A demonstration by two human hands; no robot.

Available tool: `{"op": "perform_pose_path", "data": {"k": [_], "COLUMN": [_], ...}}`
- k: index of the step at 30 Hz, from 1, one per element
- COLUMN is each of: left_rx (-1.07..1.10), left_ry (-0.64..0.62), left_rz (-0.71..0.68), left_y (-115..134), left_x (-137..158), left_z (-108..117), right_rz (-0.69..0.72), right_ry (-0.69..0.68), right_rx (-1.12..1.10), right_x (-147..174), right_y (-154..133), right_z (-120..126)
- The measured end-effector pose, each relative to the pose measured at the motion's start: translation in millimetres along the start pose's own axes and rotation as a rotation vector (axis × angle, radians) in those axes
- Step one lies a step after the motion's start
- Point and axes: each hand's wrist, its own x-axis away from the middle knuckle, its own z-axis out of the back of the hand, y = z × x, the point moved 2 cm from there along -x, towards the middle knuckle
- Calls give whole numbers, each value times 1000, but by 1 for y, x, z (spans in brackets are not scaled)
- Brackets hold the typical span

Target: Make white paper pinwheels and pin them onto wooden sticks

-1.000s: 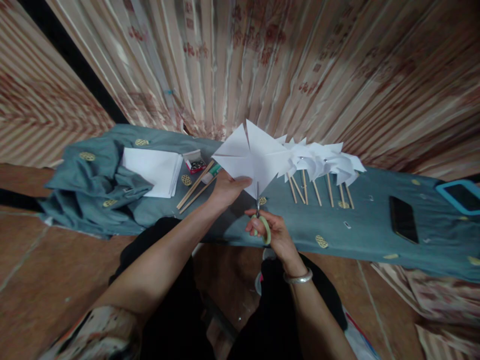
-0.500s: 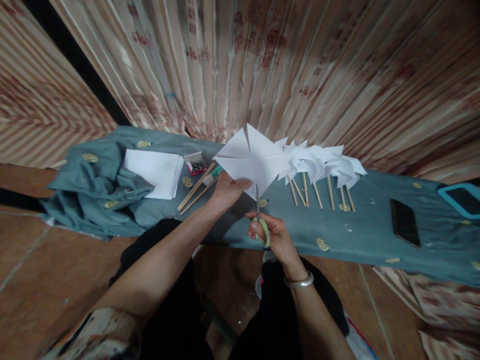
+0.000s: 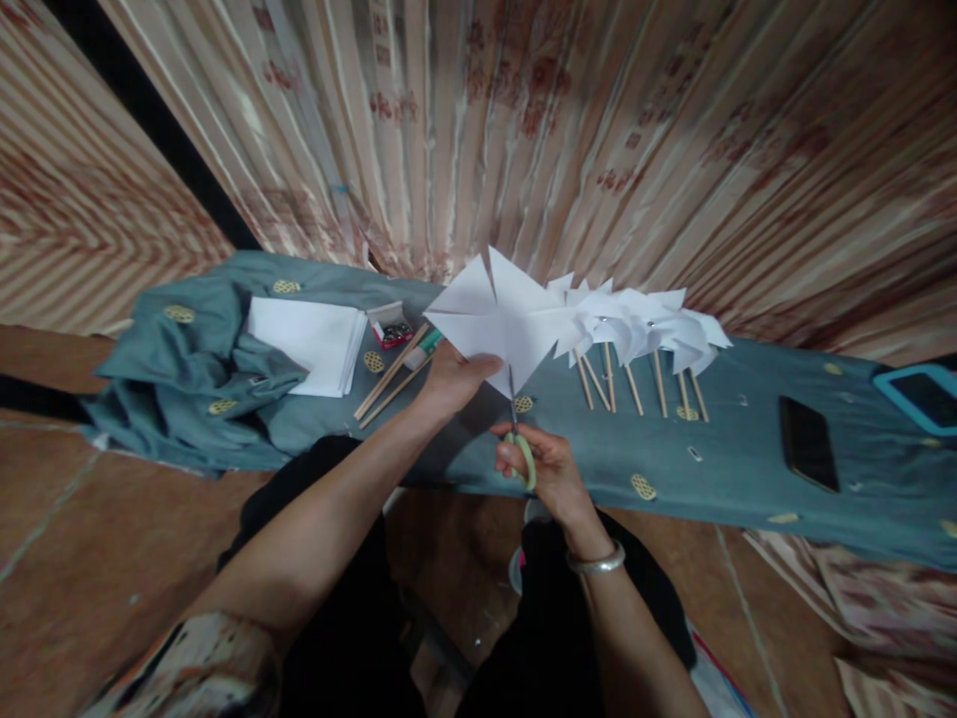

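Observation:
My left hand (image 3: 458, 377) pinches a square sheet of white paper (image 3: 527, 314) near its lower left edge, thumb on top and the other fingers hidden beneath. The sheet is turned corner-down, with a slit running in from its top corner. My right hand (image 3: 549, 461) is closed around the pale green handles of a pair of scissors (image 3: 529, 462). Their blades point away from me and sit at the paper's bottom corner. Just right of the sheet lies a row of white paper pinwheels (image 3: 632, 324) on wooden sticks.
A stack of white paper (image 3: 303, 344) lies at left on the grey-green cloth (image 3: 590, 449). Beside it are a small open box (image 3: 390, 327) of metal pins or tacks and some loose wooden sticks (image 3: 390, 374). A dark phone (image 3: 808, 444) and a blue-framed device (image 3: 923, 399) lie at right. A pleated curtain hangs behind.
Very little differs. The paper's top corner has shifted slightly left, and the scissors remain at its bottom corner with a barely changed tilt.

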Motion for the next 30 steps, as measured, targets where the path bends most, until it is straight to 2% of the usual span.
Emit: {"op": "perform_pose_path", "data": {"k": [14, 22, 30], "left_rx": [-50, -42, -23], "left_ry": [-30, -33, -51], "left_rz": [68, 45, 83], "left_y": [0, -1, -1], "left_x": [6, 4, 10], "left_z": [-2, -2, -6], "right_rz": [31, -9, -14], "right_ry": [23, 36, 61], "right_rx": [15, -24, -30], "right_x": [-1, -2, -1], "right_y": [0, 1, -2], "right_z": [2, 0, 2]}}
